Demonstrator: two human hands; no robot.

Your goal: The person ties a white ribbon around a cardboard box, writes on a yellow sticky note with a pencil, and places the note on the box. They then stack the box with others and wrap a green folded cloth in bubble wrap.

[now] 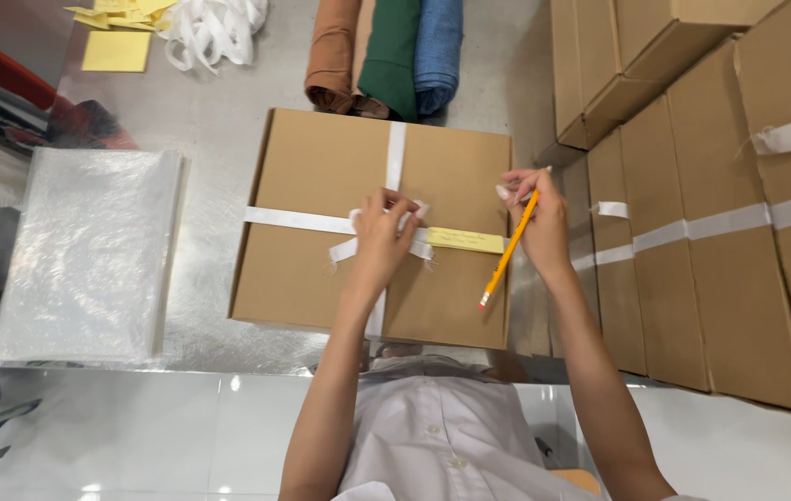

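Observation:
A flat brown cardboard box point(321, 176) lies on a metal table, bound crosswise with white ribbon point(289, 220). My left hand point(381, 237) presses on the ribbon knot at the box's middle. A yellow paper slip point(465, 240) sits tucked under the ribbon to the right of the knot. My right hand point(536, 218) rests at the box's right edge, gripping a yellow pencil point(507, 255) that points down towards me, eraser end low.
A stack of clear plastic sheets point(89, 255) lies at left. Rolled fabrics point(386, 51) in brown, green and blue lie behind the box. Yellow notes point(117, 48) and loose white ribbon point(214, 30) sit at back left. Ribbon-tied cardboard boxes point(711, 232) stand stacked at right.

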